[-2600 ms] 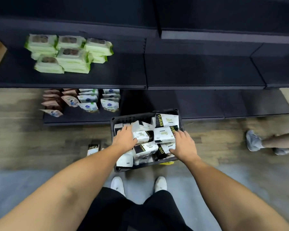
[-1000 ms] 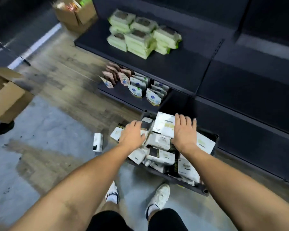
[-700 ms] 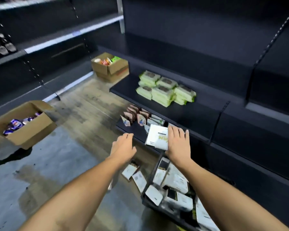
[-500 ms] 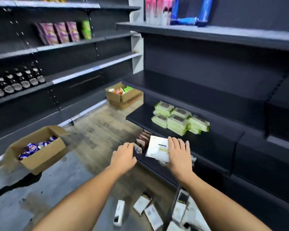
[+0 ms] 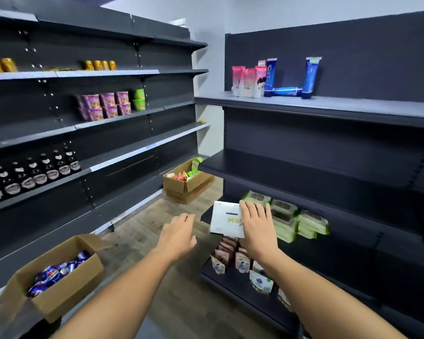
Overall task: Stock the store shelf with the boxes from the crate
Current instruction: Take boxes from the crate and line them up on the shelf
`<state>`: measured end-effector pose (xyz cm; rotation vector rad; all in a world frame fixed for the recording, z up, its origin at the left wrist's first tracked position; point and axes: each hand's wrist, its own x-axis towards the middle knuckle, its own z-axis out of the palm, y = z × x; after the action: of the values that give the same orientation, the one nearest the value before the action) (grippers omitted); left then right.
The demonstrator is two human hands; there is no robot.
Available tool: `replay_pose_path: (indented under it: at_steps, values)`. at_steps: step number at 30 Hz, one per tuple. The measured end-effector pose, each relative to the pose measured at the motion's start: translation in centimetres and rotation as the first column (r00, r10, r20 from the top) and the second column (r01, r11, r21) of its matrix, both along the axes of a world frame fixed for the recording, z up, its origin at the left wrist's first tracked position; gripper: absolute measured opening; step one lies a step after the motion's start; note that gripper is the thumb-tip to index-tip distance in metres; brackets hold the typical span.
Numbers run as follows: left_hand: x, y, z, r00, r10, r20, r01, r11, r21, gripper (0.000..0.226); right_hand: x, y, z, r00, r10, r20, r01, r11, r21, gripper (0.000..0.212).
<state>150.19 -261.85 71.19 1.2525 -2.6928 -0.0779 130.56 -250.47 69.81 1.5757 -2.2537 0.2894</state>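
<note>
Right shelving unit point(image 5: 328, 167): dark metal, several tiers, filling the right half of the head view. Left shelving run point(image 5: 123, 152): dark with pale shelf edges, receding to the far wall. Floor point(image 5: 142, 231): wood-look planks between the two. Near cardboard box point(image 5: 66, 289): flaps open, on the floor at lower left, holding blue-wrapped items point(image 5: 56, 275). Far cardboard box point(image 5: 181, 189): open, at the aisle's end, beside the right unit's corner, with mixed colourful goods inside. Dark bottles point(image 5: 34, 172): a row on a lower left shelf. Green-and-white soft packs point(image 5: 287, 223): stacked on a low tier of the right unit. Purple cups point(image 5: 103, 106): two layers on a middle left shelf, green cups point(image 5: 139, 99) just beside them. Tubes: pink point(image 5: 249, 81) and blue point(image 5: 310, 74), upright on the right unit's upper tier, one blue tube lying flat between them. Gold cans point(image 5: 99, 65): upper left shelf. Pouches point(image 5: 240, 261): standing in rows on the right unit's bottom tier. White box point(image 5: 227, 222): flat, with gold lettering, held at the left end of the tier bearing the soft packs, above the pouches; contact with that tier cannot be told. Right hand point(image 5: 256, 226): grips the white box, fingers laid across its right portion, thumb hidden. Left hand point(image 5: 179, 234): palm down, fingers loosely spread, holding nothing, near the box but apart from it.
</note>
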Motion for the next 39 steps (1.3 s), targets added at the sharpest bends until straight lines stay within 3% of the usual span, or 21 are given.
replay_pose_path:
  at_steps: [4,21,39]
  values:
    - [-1.8,-3.3,1.4,0.998,-0.056,0.020,0.057,0.997,-0.060,0.061,-1.6,-3.5,0.5,1.000,-0.005,-0.005,0.005,1.000,-0.017,0.105]
    - [-10.6,-18.1,4.0,0.996,-0.064,0.063,0.069,0.994,-0.088,0.060,-9.6,-18.5,2.8,1.000,-0.002,0.025,0.003,0.999,-0.035,0.094]
    - [-13.4,-37.7,0.9,0.930,-0.368,-0.017,0.368,0.929,-0.036,0.061,-8.3,-30.7,1.7,0.929,-0.371,-0.013,0.371,0.928,0.040,0.094]
